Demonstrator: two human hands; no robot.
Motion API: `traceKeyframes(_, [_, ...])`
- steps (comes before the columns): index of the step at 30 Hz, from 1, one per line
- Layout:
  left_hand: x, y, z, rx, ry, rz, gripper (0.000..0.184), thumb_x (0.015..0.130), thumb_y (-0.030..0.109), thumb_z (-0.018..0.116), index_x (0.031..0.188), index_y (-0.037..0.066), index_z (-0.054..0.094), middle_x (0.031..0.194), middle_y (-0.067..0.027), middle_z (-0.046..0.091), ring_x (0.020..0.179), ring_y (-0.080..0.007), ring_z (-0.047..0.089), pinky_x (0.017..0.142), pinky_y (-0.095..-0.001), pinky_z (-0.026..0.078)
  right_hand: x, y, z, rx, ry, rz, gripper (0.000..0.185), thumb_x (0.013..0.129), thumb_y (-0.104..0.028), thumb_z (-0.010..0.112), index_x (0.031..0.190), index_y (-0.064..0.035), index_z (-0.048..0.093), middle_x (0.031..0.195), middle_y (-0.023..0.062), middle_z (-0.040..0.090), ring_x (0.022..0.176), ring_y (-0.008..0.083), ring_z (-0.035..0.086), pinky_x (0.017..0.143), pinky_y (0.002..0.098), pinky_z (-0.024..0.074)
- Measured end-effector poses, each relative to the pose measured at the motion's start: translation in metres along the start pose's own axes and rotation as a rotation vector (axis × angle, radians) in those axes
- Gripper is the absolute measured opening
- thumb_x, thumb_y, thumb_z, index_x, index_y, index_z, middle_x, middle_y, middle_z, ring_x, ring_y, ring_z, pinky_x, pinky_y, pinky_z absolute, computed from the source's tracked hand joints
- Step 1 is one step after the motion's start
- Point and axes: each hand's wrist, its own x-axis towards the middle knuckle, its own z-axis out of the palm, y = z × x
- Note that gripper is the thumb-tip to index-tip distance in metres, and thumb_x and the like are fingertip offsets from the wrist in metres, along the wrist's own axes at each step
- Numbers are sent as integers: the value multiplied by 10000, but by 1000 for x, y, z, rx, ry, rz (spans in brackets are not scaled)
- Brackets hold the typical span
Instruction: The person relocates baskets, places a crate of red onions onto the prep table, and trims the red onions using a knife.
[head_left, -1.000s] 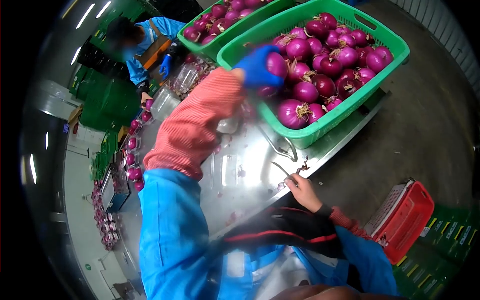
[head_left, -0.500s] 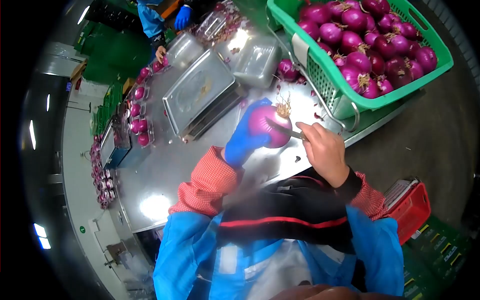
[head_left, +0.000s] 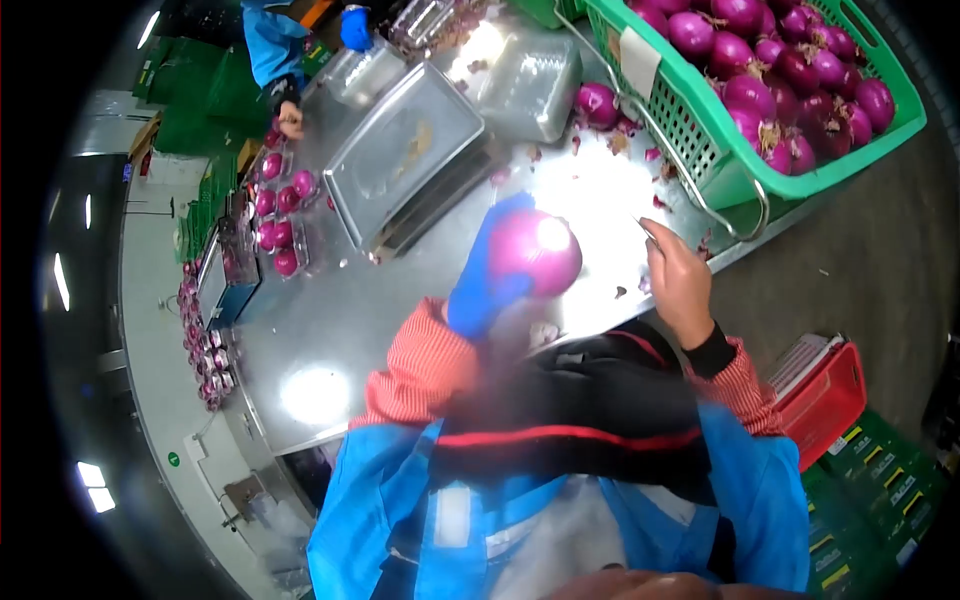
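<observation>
My left hand (head_left: 478,275), in a blue glove, is closed round a large red onion (head_left: 535,265) above the steel table. A pale, shiny spot shows on the onion's upper side, and no root tuft stands there. To the right, apart from the onion, my bare right hand (head_left: 680,285) is closed on a knife (head_left: 646,230). Only a thin sliver of the knife shows; the rest is hidden by the fingers or lost in glare. Below the onion, a small pale scrap (head_left: 543,333) lies at the table's near edge.
A green crate (head_left: 690,135) full of red onions sits at the upper right on a metal frame. A weighing scale (head_left: 405,150) and clear plastic trays (head_left: 535,90) stand behind my hands. Packed onions (head_left: 283,235) are at left. Across the table, a co-worker's blue-gloved hand (head_left: 355,28) shows.
The dry root tuft has gone from the onion, leaving a pale spot. My right hand and the knife have moved right, away from the onion. A pale scrap now shows below.
</observation>
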Motion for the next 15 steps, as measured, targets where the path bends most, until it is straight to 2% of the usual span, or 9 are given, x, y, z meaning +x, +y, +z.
traceKeyframes(2, [10,-1,5,7,30,-78,893,786,414,730,1452,91,229,1352,-109,418,1223,-224,458,971,-367,448,13,-26,-3,188,-63,36,374,873,-62,563,1247,-51,550,977,142,663,714,233,628,684,320,504])
traceKeyframes(4, [9,1,20,-86,100,-193,863,836,406,684,1472,100,187,1355,-108,412,1203,-216,472,955,-355,457,15,-42,-7,392,-230,91,473,878,-157,604,1319,-43,476,937,81,612,704,154,574,671,276,485])
traceKeyframes(5, [8,11,27,-281,121,-339,807,902,338,613,1495,106,118,1363,-115,403,1191,-206,482,938,-336,464,18,-46,-6,456,-207,11,495,880,-182,607,1330,-38,461,932,68,595,696,142,565,659,265,481])
traceKeyframes(7, [11,30,29,-130,-65,-392,840,882,262,640,1505,114,97,1390,-129,377,1196,-206,482,931,-327,467,19,-42,-7,863,-319,269,447,945,-245,529,1331,-40,434,881,45,532,592,106,476,555,245,415])
traceKeyframes(9, [7,14,30,-145,-78,-283,959,771,158,745,1498,95,122,1406,-143,354,1231,-221,459,981,-347,436,17,-40,-6,1257,-324,495,387,994,-305,456,1283,-48,437,806,30,492,517,88,411,489,236,363])
traceKeyframes(10, [6,2,32,-26,-41,-193,973,746,138,758,1492,86,136,1406,-140,353,1237,-223,452,1000,-354,418,15,-41,-3,1465,-305,572,359,1011,-334,422,1235,-56,453,756,27,484,494,87,391,475,238,344])
traceKeyframes(12, [7,-9,39,218,40,-6,1001,695,98,785,1480,67,165,1406,-135,350,1249,-228,438,1039,-368,383,7,-46,8,1663,-421,802,355,1012,-399,394,1114,-69,476,660,17,458,473,92,389,469,241,350])
traceKeyframes(13, [5,-11,43,133,86,-1,943,699,105,780,1453,46,217,1380,-128,387,1267,-238,418,1069,-378,345,3,-50,12,1627,-378,784,300,1013,-375,409,997,-86,489,613,12,450,472,100,396,477,246,360])
traceKeyframes(15, [6,-27,36,32,116,-15,900,705,121,777,1434,45,255,1341,-119,428,1252,-233,435,1057,-372,360,3,-40,10,1173,-324,633,265,1009,-325,434,1007,-76,522,642,8,478,482,115,414,489,251,369])
